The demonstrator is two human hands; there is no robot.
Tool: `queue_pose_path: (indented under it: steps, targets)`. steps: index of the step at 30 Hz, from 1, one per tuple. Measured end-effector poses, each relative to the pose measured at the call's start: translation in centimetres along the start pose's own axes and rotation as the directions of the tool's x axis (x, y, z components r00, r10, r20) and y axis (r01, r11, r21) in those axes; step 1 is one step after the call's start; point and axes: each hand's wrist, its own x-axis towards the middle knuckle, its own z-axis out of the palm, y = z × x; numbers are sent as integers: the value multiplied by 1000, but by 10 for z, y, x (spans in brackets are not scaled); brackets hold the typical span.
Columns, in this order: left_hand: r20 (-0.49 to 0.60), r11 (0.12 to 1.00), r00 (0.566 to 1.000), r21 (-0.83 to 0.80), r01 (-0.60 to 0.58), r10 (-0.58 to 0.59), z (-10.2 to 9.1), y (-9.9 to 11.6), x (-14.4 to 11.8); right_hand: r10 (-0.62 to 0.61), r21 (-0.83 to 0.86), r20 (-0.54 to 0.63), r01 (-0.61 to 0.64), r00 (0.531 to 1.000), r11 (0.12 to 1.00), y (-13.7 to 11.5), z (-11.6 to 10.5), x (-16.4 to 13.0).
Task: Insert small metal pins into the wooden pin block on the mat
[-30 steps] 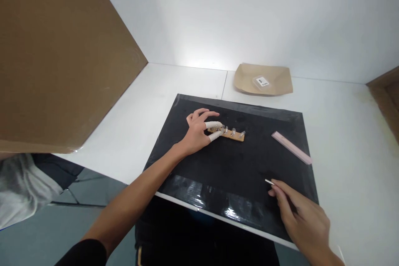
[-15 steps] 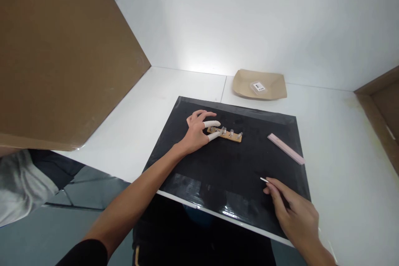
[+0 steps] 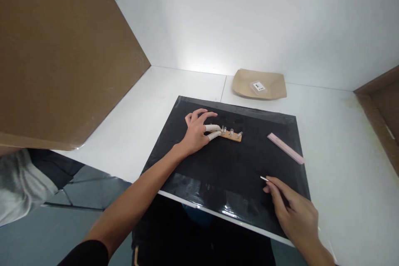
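My left hand rests on a black mat, its thumb and forefinger in white finger cots pinching the left end of a small tan strip board that carries several clear upright parts. My right hand lies at the mat's near right corner and holds a thin metal tool, whose tip points left over the mat. A pink flat strip lies on the mat's right side, apart from both hands.
A brown paper tray with a small labelled packet sits at the back of the white table. A large cardboard panel stands on the left; a brown edge stands at right.
The view shifted slightly; both hands stay in place. My left finger and thumb closed a little tighter on the board's end.
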Motion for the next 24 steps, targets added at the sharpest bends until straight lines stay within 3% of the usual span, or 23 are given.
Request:
queue_pose_path:
  steps: [15,24]
  targets:
    - [-40,999,999,32,-8,9,4,-4,-3,59,-7,0,-59,998,998,1,1,-2]
    - [-66,994,994,73,-80,85,1,-1,-6,106,27,34,-107,994,994,4,1,-3]
